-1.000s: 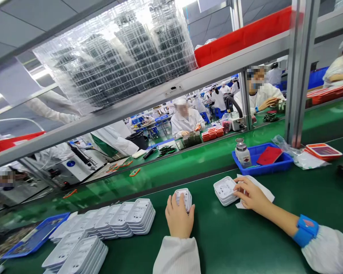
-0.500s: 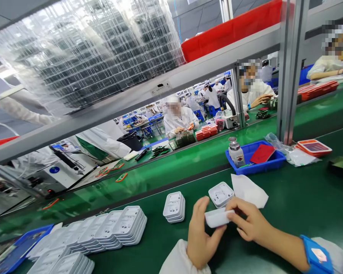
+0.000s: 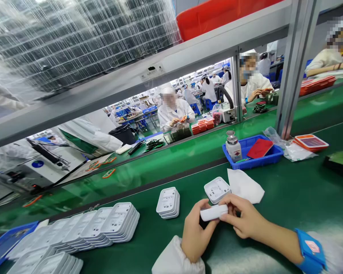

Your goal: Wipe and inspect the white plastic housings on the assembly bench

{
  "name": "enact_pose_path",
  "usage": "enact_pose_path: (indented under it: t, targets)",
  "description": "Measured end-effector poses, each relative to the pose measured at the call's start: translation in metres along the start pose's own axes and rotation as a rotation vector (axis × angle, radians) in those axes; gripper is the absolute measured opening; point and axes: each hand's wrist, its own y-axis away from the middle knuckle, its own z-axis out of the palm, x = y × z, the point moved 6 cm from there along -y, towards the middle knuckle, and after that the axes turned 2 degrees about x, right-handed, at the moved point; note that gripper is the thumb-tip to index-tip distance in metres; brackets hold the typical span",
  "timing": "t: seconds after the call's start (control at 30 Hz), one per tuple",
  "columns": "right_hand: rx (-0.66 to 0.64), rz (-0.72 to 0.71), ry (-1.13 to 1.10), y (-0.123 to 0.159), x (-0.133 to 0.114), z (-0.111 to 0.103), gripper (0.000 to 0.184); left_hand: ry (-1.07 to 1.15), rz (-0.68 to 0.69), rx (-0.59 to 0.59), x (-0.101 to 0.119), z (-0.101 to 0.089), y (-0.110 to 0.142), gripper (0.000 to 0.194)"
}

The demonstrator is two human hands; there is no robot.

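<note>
Fingers of the left hand (image 3: 196,230) and right hand (image 3: 245,217) grip a case (image 3: 213,213) by opposite ends, above the table (image 3: 293,190), just nearer than the pile (image 3: 217,189) beside the sheet (image 3: 246,187). I'd judge a light edge hold best (fingertips off the broad faces, where possible), with any tilting done slowly.

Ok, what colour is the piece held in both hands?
The held piece is plain white, seen best in the head view.
</note>
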Motion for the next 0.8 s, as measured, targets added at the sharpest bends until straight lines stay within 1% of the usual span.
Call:
enact_pose_path:
  t: [0.1, 0.17, 0.33, 0.4, 0.5, 0.63, 0.73, 0.8]
  targets:
    - [-0.014, 0.023, 0.023, -0.001, 0.004, 0.001, 0.024, 0.010, -0.017, -0.023, -0.001, 0.002, 0.000, 0.044]
    - [-0.032, 0.021, 0.052, -0.001, 0.006, 0.002, 0.029, -0.011, -0.013, -0.044, 0.000, 0.003, 0.000, 0.044]
    - [-0.078, 0.005, 0.128, -0.003, 0.006, 0.003, 0.022, -0.062, 0.006, -0.113, 0.005, 0.006, 0.002, 0.030]
    - [-0.071, 0.007, 0.122, -0.004, 0.006, 0.001, 0.025, -0.060, 0.008, -0.139, 0.007, 0.006, 0.003, 0.028]
    - [-0.084, 0.018, 0.028, -0.007, 0.006, 0.000, 0.036, -0.044, -0.007, -0.152, 0.009, 0.006, 0.003, 0.027]
    - [-0.184, 0.114, -0.131, -0.009, 0.014, 0.007, 0.052, 0.013, -0.036, -0.145, 0.006, 0.005, 0.002, 0.026]
    - [-0.252, 0.169, -0.191, -0.007, 0.021, 0.014, 0.059, 0.135, -0.084, -0.126, -0.001, 0.004, 0.000, 0.026]
    - [-0.283, 0.201, -0.229, -0.004, 0.022, 0.018, 0.059, 0.271, -0.130, -0.080, -0.006, 0.001, -0.003, 0.030]
